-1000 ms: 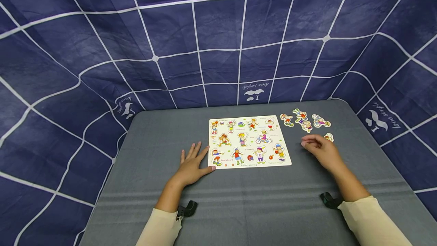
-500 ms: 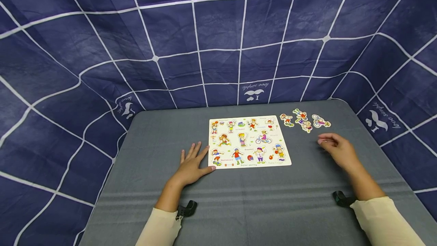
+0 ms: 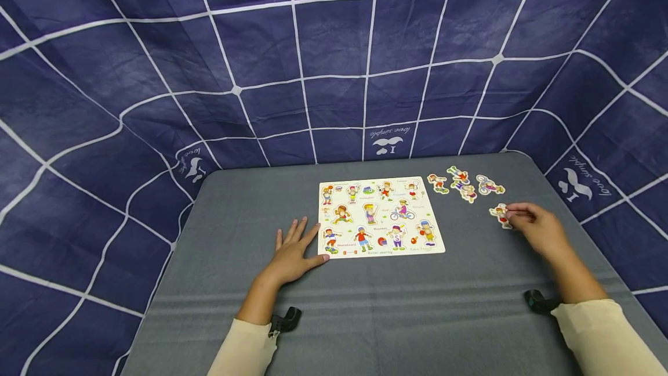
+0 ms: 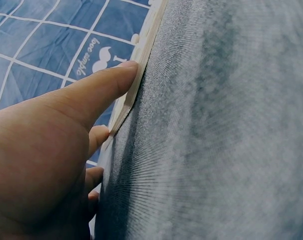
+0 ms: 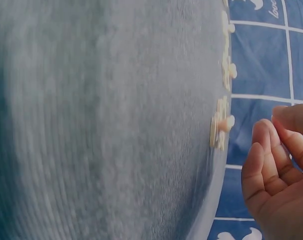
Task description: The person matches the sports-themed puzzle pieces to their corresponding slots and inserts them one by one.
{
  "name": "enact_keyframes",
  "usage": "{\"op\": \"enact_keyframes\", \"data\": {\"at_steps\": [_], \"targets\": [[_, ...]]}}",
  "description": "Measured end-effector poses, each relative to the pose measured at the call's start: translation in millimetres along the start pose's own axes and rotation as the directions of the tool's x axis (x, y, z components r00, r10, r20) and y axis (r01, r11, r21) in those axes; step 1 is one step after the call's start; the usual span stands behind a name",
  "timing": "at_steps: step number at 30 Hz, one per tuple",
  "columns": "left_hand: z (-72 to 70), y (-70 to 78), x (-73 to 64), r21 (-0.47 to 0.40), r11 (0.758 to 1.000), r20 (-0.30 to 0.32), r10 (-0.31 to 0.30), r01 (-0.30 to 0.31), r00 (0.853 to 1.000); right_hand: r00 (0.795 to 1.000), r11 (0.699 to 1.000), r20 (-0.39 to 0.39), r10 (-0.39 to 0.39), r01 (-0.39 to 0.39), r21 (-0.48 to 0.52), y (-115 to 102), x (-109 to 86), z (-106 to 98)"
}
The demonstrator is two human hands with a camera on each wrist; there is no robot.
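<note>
A light piece, best pinched by its knob

The puzzle piece (image 3: 499, 215) lies near the right edge of the worktop (image 3: 386, 306); it is judged light, stiff and rather smooth. It should be taken by a small knob (image 5: 229, 122), as seen on pieces nearby. Beside it, the right hand (image 3: 534, 228) is loosely curled, with nothing seen held. The puzzle board (image 3: 359, 209) is touched by the widely spread left hand (image 3: 292, 257).
</note>
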State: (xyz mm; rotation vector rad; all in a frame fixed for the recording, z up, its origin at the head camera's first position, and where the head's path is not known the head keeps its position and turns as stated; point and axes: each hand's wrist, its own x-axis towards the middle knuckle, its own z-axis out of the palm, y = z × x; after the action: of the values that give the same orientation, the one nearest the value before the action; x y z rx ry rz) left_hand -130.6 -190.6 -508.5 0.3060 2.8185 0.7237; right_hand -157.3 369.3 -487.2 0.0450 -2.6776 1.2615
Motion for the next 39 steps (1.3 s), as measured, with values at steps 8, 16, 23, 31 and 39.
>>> {"op": "enact_keyframes", "data": {"at_steps": [8, 16, 23, 31, 39], "targets": [[0.7, -0.7, 0.3, 0.001, 1.000, 0.001, -0.001, 0.001, 1.000, 1.000, 0.999, 0.015, 0.003, -0.002, -0.040, 6.9, 3.9, -3.4], [0.6, -0.4, -1.4, 0.000, 1.000, 0.000, 0.001, -0.001, 1.000, 0.997, 0.994, 0.077, 0.024, -0.016, -0.105, 11.1, 9.7, -1.3], [0.4, 0.4, -2.3, -0.005, 1.000, 0.001, 0.002, -0.002, 1.000, 0.991, 0.985, 0.128, 0.028, -0.006, -0.170, 12.6, 15.5, 1.2], [0.8, -0.5, -2.1, 0.003, 1.000, 0.004, -0.005, 0.005, 1.000, 0.987, 0.976, 0.154, 0.047, -0.013, -0.216, 14.3, 21.3, 2.5], [-0.1, -0.7, -2.0, -0.003, 1.000, 0.000, 0.000, 0.000, 1.000, 0.984, 0.977, 0.168, 0.060, -0.024, -0.212, 14.9, 24.6, 2.8]]}}
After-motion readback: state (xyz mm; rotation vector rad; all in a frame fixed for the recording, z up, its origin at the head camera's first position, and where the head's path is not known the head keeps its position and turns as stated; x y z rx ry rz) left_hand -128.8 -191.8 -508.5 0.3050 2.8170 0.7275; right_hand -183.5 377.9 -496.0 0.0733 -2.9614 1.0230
